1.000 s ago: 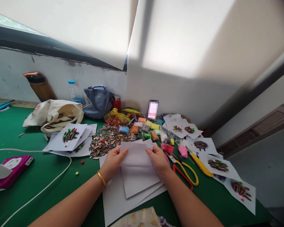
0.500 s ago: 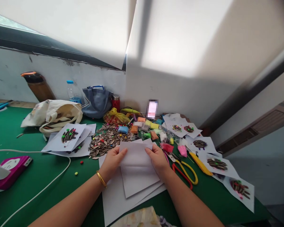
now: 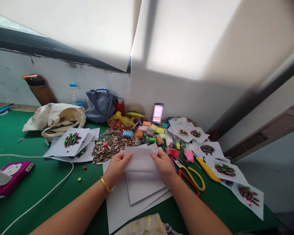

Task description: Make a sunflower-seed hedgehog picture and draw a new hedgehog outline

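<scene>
Between my two hands a sheet of white paper point(image 3: 140, 160) is held up by its side edges. My left hand point(image 3: 117, 166) pinches the left edge, thumb on top. On the opposite edge, my right hand point(image 3: 163, 163) grips in the same way. More white sheets point(image 3: 120, 209) lie on the table under my hands. A heap of striped sunflower seeds point(image 3: 107, 147) spreads beyond my left hand. Near my right hand are scissors with red and yellow handles point(image 3: 194, 178) and a yellow utility knife point(image 3: 208, 168).
Small packs of coloured clay point(image 3: 159, 130) cover the back middle. Sheets with seed pictures lie at left point(image 3: 73, 140) and right point(image 3: 225, 169). A phone point(image 3: 158, 112) stands against the wall. A cloth bag point(image 3: 56, 117), white cable point(image 3: 63, 178) and purple box point(image 3: 14, 179) are on the left.
</scene>
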{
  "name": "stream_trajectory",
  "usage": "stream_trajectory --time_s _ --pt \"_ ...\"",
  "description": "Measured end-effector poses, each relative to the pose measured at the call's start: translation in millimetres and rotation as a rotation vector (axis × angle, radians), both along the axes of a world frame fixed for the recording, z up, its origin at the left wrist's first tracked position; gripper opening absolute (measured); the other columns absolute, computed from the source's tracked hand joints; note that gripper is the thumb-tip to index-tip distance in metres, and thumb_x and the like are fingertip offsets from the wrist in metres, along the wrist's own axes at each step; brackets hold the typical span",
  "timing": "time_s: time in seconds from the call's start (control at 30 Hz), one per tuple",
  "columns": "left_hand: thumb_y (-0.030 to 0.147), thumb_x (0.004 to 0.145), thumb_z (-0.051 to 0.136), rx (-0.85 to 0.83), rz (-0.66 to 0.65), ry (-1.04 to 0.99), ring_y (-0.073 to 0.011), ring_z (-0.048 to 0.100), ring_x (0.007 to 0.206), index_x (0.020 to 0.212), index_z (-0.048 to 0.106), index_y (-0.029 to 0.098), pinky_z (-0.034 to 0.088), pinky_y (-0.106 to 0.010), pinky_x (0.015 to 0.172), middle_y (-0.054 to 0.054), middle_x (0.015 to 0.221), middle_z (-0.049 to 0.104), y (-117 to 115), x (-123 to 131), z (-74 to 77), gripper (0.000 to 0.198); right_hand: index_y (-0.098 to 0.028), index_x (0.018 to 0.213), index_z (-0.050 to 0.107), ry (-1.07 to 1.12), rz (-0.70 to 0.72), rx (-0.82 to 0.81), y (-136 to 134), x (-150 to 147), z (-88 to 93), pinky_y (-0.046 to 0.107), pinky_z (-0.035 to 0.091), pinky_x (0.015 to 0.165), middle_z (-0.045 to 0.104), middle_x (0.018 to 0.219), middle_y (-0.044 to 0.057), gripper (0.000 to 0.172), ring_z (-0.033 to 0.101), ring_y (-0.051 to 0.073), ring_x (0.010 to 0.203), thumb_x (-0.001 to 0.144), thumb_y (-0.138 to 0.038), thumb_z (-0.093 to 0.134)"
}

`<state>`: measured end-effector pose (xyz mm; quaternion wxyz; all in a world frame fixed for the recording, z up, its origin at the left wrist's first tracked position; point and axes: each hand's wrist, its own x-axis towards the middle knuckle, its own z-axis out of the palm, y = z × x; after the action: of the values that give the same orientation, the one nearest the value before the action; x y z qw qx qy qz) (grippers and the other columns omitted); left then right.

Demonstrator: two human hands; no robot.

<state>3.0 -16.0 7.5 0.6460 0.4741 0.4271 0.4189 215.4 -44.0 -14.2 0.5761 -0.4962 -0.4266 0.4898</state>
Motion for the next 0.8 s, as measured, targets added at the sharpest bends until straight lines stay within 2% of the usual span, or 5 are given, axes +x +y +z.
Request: stream_trajectory --time_s 0.27,0.5,0.8 --pt "0.051 0.067 0.076 0.0 0.005 -0.001 -0.0191 0.062 0.07 0.098 0.071 0.012 0.047 -0.028 0.062 -0.009 0.086 0.072 -0.2 0.5 3.0 0.05 -0.019 0.086 0.068 -0.004 0.008 0.0 -0.3 0.2 2.1 0.029 0.045 0.067 0.068 0.077 0.001 0.033 0.06 0.019 0.071 0.071 -0.047 0.075" --pt "0.052 0.067 0.075 -0.004 0.0 -0.003 -0.0193 0.062 0.07 0.099 0.071 0.012 0.047 -0.028 0.063 -0.009 0.086 0.072 0.8 0.5 -0.2 0.052 -0.018 0.085 0.067 -0.007 0.001 -0.013 -1.0 -0.6 4.6 0.028 0.045 0.065 0.068 0.076 0.001 0.035 0.059 0.018 0.069 0.069 -0.049 0.075" --pt "0.051 0.068 0.074 0.01 -0.001 0.014 -0.0186 0.061 0.07 0.092 0.07 0.013 0.046 -0.027 0.062 -0.007 0.082 0.07 1.2 0.4 -0.2 0.046 -0.018 0.087 0.068 0.004 0.014 -0.001 0.0 0.0 2.9 0.028 0.045 0.066 0.069 0.079 0.002 0.033 0.06 0.018 0.071 0.071 -0.047 0.075"
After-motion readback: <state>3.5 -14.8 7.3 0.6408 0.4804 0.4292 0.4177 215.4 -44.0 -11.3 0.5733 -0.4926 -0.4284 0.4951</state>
